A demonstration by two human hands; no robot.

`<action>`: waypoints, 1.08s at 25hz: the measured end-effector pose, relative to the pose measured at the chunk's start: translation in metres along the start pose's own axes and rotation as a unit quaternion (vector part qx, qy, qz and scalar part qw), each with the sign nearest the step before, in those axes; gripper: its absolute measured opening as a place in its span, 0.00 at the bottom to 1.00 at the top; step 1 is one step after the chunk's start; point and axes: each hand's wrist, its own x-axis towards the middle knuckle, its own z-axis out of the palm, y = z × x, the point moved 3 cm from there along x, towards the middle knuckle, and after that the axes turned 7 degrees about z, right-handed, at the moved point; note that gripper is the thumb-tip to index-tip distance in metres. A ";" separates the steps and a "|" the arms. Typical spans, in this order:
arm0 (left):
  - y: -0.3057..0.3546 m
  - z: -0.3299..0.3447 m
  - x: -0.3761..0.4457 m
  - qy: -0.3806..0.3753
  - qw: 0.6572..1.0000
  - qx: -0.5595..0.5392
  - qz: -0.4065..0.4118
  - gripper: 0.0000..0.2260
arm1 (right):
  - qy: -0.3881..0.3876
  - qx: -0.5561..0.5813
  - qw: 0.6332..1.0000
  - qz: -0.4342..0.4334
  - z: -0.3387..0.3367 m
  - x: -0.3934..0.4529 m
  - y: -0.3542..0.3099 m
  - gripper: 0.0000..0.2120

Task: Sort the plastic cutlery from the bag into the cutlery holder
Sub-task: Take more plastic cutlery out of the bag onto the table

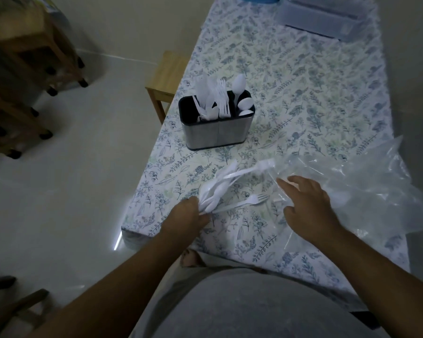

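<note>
While my left hand (192, 213) is clenched around a fanned bundle of white plastic cutlery (220, 189) at the near left corner of the table (327, 98), my right hand (305, 203) hovers spread and empty over the mouth of the clear plastic bag (366, 189). One loose fork (249, 201) lies flat on the cloth between my hands, its handle running into the bundle; I cannot tell whether my left fingers have it or only touch it.

Further up the table, well apart from my hands, stands the cutlery holder (216, 129), already part filled: knives and forks to the left, spoons in the right compartment.

My worry is the bundle. It looks mixed and is pinched at one end only, so pieces could slide out as I lift, and this close to the table edge they would drop to the floor. Dropping the lot into one compartment would undo the sorting. The bag is slack and crumpled, and anything left inside is hard to see.
</note>
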 end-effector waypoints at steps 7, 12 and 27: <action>0.046 0.000 0.044 0.073 0.996 0.036 -0.028 0.26 | 0.010 0.077 0.997 -0.005 0.006 -0.008 -0.009 0.28; 0.059 0.007 0.033 0.131 0.984 0.112 0.042 0.34 | 0.019 0.187 0.982 0.034 -0.001 -0.010 -0.004 0.25; 0.101 0.040 0.062 -0.002 0.900 0.132 0.414 0.13 | 0.025 0.215 0.976 0.036 -0.005 -0.007 -0.003 0.23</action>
